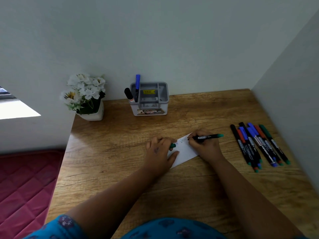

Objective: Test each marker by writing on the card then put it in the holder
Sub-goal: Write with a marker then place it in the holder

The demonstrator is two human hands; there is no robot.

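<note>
A white card (185,150) lies on the wooden desk (120,152) with faint writing on it. My right hand (204,145) grips a black marker with a green end (208,136), its tip on the card's far edge. My left hand (160,149) presses the card's left part with its thumb laid flat and holds the green cap (172,145) in its fingers. A grey holder (149,99) stands at the back of the desk with a blue marker (137,87) and a black-capped marker (129,95) in its left compartment.
Several loose markers (259,145) in black, red, blue and green lie in a bunch at the right, close to the side wall. A white pot of white flowers (85,97) stands at the desk's back left corner. A red mattress (24,187) lies left of the desk.
</note>
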